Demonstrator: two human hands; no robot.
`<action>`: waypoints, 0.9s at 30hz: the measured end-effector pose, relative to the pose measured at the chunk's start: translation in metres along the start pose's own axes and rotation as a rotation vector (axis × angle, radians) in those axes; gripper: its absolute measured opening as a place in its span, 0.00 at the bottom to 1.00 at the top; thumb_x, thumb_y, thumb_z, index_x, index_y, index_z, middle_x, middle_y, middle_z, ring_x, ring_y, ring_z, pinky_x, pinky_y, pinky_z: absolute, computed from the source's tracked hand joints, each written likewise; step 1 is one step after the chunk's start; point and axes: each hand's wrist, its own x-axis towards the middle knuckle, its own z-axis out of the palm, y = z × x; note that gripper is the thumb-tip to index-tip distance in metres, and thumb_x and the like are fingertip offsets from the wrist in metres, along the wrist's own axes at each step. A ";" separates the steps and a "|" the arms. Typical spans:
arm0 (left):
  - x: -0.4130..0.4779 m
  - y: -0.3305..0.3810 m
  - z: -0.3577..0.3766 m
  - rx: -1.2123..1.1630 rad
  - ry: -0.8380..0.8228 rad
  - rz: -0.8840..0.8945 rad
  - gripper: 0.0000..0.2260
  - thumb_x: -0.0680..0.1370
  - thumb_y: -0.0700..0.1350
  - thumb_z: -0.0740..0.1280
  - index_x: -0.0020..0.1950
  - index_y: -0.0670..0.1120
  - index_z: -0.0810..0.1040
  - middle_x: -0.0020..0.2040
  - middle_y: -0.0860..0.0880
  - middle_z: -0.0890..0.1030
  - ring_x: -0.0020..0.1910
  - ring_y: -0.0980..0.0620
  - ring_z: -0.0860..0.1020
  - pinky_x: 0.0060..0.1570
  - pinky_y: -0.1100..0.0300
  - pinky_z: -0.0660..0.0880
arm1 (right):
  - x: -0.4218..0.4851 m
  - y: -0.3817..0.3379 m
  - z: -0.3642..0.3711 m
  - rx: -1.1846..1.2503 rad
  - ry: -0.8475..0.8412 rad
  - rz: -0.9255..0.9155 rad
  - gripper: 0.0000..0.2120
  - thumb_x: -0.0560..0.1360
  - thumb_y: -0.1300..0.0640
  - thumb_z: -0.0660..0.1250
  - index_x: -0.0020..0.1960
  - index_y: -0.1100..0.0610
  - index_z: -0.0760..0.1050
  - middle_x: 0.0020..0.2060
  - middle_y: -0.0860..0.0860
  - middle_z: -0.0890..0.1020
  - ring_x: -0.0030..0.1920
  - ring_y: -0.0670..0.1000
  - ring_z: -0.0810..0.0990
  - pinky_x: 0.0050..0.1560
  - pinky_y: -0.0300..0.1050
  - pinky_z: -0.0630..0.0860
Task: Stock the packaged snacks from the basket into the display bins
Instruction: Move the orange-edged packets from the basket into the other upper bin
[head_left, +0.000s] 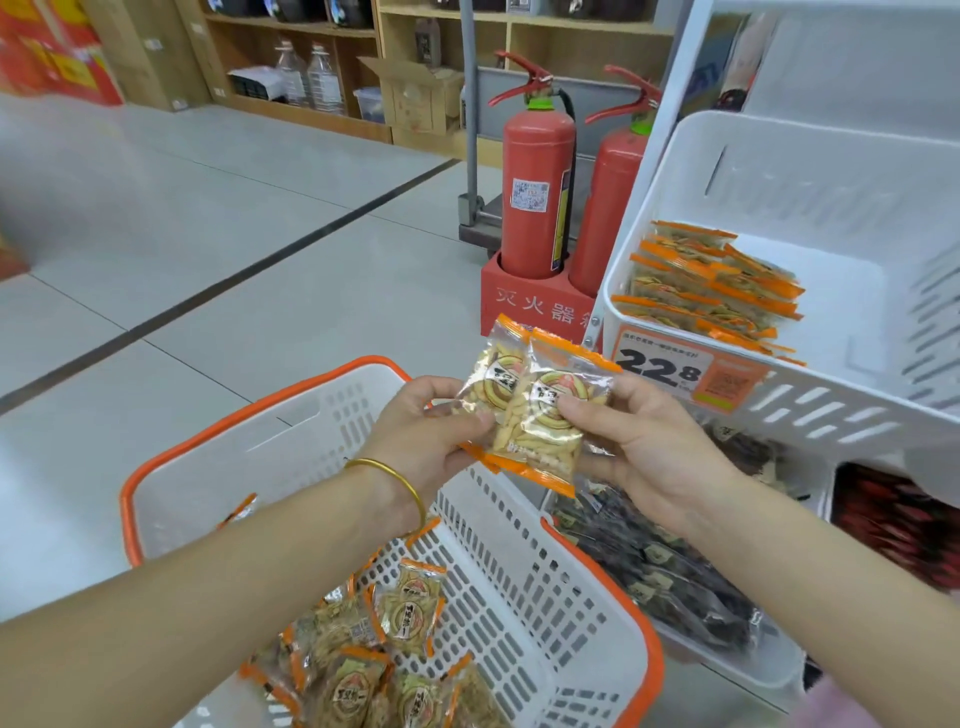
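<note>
Two packets (535, 410) are being gripped by the left hand (431, 431) and right hand (639, 447) together. The bin (660, 197) right of them is being filled and is judged partly stocked. Many are waiting in the basket (519, 597) below.

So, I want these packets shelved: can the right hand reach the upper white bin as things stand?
Probably yes: the bin is open-topped, just above and right of the right hand, nothing between, with bare floor beside its stacked packets.

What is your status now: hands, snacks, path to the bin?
Left hand, right hand: both grip the snack packets, over the basket. Upper bin partly stocked. Nothing blocks it.
</note>
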 end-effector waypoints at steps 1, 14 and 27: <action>-0.001 0.000 0.002 -0.015 -0.036 -0.001 0.08 0.75 0.30 0.64 0.48 0.42 0.72 0.43 0.41 0.80 0.34 0.50 0.81 0.35 0.59 0.80 | 0.000 -0.001 0.001 0.002 0.013 -0.025 0.06 0.71 0.65 0.70 0.46 0.59 0.74 0.45 0.57 0.79 0.41 0.51 0.84 0.40 0.50 0.82; 0.000 0.020 0.047 0.231 -0.306 0.308 0.20 0.64 0.42 0.72 0.56 0.48 0.75 0.51 0.47 0.79 0.52 0.46 0.79 0.52 0.53 0.77 | -0.024 -0.055 -0.013 -0.147 0.079 -0.141 0.17 0.67 0.55 0.74 0.50 0.49 0.69 0.37 0.53 0.77 0.27 0.48 0.73 0.23 0.40 0.70; 0.083 0.042 0.159 1.313 -0.103 1.085 0.20 0.77 0.51 0.64 0.67 0.47 0.70 0.66 0.49 0.69 0.67 0.50 0.62 0.66 0.60 0.56 | 0.079 -0.162 -0.156 -0.765 0.666 -0.517 0.09 0.71 0.60 0.71 0.50 0.52 0.78 0.43 0.53 0.82 0.44 0.56 0.81 0.46 0.52 0.79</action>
